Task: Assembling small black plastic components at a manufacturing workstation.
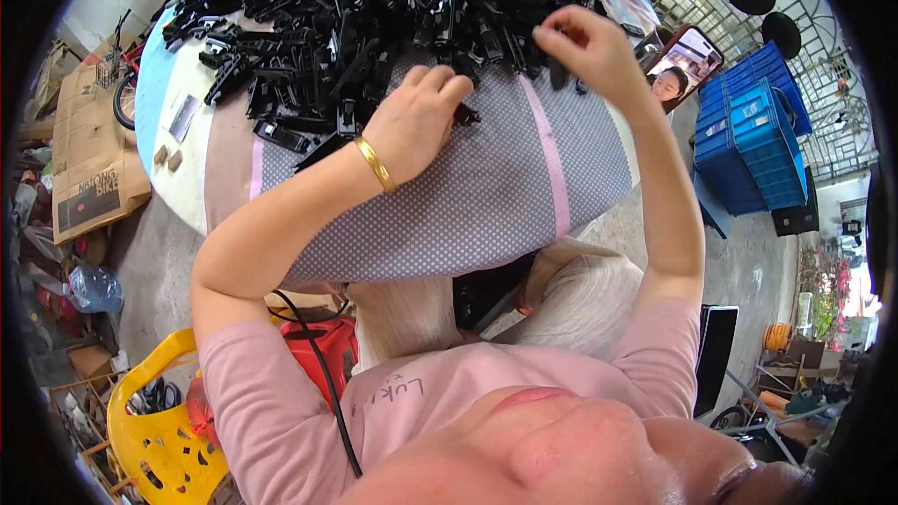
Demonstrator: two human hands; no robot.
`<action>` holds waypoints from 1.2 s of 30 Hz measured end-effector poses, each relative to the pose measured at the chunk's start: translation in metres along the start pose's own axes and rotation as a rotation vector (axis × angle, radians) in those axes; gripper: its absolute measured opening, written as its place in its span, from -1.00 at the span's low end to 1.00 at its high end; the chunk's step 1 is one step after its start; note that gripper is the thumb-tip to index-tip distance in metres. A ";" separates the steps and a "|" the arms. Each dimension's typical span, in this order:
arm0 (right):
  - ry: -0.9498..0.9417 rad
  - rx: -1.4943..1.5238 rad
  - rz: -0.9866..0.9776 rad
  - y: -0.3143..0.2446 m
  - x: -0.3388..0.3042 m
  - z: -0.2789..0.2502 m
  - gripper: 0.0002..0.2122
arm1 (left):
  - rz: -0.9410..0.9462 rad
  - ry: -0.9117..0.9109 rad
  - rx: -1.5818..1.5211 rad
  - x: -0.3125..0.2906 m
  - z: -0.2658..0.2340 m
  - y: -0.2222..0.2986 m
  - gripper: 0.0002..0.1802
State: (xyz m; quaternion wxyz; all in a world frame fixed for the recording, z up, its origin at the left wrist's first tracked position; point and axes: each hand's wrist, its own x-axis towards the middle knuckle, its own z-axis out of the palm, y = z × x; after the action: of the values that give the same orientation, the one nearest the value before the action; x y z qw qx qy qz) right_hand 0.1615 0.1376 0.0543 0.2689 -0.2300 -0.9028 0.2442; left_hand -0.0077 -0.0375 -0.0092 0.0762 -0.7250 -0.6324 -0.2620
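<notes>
A large heap of black plastic clip-like parts [346, 28] covers the far side of a cloth-covered round table [421, 224]. My left hand [416, 122], a gold bracelet at its wrist, is curled at the near edge of the heap. From beneath its fingers a small black plastic part [466, 115] sticks out. Raised over the heap's right side is my right hand [589, 49], its thumb and fingers drawn together; what they hold, if anything, is hidden. Just below them a dark elongated part [558, 74] appears blurred.
A phone [687, 65] with a lit screen stands at the table's right edge. Blue plastic crates [748, 131] are stacked on the floor beyond. At left are a cardboard box [89, 150] and a yellow plastic chair [159, 421]. Two small brownish blocks [168, 158] lie on the tabletop's left.
</notes>
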 end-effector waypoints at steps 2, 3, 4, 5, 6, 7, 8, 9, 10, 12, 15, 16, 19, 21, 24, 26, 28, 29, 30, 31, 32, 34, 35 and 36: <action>-0.049 0.076 0.003 -0.016 -0.033 0.011 -0.78 | -0.056 0.045 -0.082 0.001 -0.009 0.003 -0.60; -0.079 0.110 0.036 -0.020 -0.044 0.014 -0.78 | -0.063 0.039 -0.081 0.001 -0.013 0.004 -0.60; -0.077 0.113 0.040 -0.016 -0.051 0.017 -0.78 | -0.105 -0.013 -0.105 0.003 -0.017 0.004 -0.61; -0.079 0.125 0.031 -0.008 -0.058 0.022 -0.79 | -0.148 -0.066 -0.127 0.004 -0.019 0.004 -0.62; -0.081 0.139 0.022 -0.003 -0.063 0.024 -0.80 | -0.124 -0.030 -0.154 0.003 -0.016 0.001 -0.68; -0.078 0.147 0.021 -0.006 -0.066 0.024 -0.80 | -0.123 -0.036 -0.147 0.003 -0.016 0.000 -0.68; -0.087 0.132 0.038 -0.010 -0.068 0.024 -0.81 | -0.120 -0.058 -0.130 0.003 -0.017 0.001 -0.71; -0.096 0.118 0.054 -0.012 -0.069 0.025 -0.81 | -0.117 -0.081 -0.113 0.002 -0.017 0.001 -0.73; -0.102 0.088 -0.034 -0.008 -0.070 0.025 -0.79 | -0.117 -0.086 -0.107 0.002 -0.016 0.002 -0.73; -0.175 0.087 -0.072 -0.005 -0.074 0.019 -0.78 | -0.037 -0.029 -0.065 0.000 -0.013 0.003 -0.76; -0.266 0.075 -0.137 -0.001 -0.078 0.012 -0.78 | -0.020 -0.082 0.022 -0.003 -0.012 0.008 -0.74; -0.278 0.062 -0.161 -0.001 -0.079 0.011 -0.78 | -0.007 -0.067 0.019 -0.003 -0.011 0.008 -0.81; -0.260 0.073 -0.060 -0.020 -0.079 0.004 -0.78 | -0.112 -0.031 -0.038 0.003 -0.020 0.014 -0.79; -0.263 0.151 -0.104 -0.030 -0.079 0.006 -0.77 | -0.215 -0.054 -0.270 0.007 -0.028 0.015 -0.79; -0.224 0.243 -0.262 -0.042 -0.081 0.019 -0.74 | -0.431 -0.112 -0.787 0.006 -0.022 0.013 -0.75; -0.154 0.233 -0.410 -0.045 -0.082 0.031 -0.74 | -0.640 -0.236 -1.207 0.007 -0.023 0.021 -0.68; -0.113 0.178 -0.416 -0.045 -0.081 0.035 -0.73 | -0.646 -0.344 -1.236 0.006 -0.024 0.019 -0.66; -0.071 0.120 -0.422 -0.045 -0.080 0.038 -0.73 | -0.649 -0.451 -1.263 0.005 -0.024 0.018 -0.65; -0.062 0.086 -0.412 -0.043 -0.079 0.041 -0.72 | -0.710 -0.477 -1.287 0.005 -0.022 0.016 -0.61; -0.064 0.086 -0.413 -0.039 -0.079 0.042 -0.72 | -0.710 -0.475 -1.288 0.005 -0.020 0.016 -0.61; -0.051 0.096 -0.366 -0.036 -0.079 0.044 -0.72 | -0.755 -0.394 -1.428 0.004 -0.018 0.016 -0.60; -0.040 0.105 -0.319 -0.032 -0.078 0.046 -0.72 | -0.804 -0.288 -1.561 0.003 -0.017 0.015 -0.55; -0.025 0.108 -0.295 -0.030 -0.078 0.047 -0.71 | -0.803 -0.288 -1.562 0.004 -0.017 0.013 -0.55; -0.010 0.111 -0.270 -0.030 -0.078 0.047 -0.71 | -0.801 -0.296 -1.559 0.004 -0.016 0.011 -0.53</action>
State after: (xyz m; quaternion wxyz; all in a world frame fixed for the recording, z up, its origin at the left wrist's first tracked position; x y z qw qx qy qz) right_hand 0.1834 0.0574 0.0078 0.3070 -0.0899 -0.9120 0.2567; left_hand -0.0012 -0.0430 0.0088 -0.6190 -0.3217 -0.4836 -0.5287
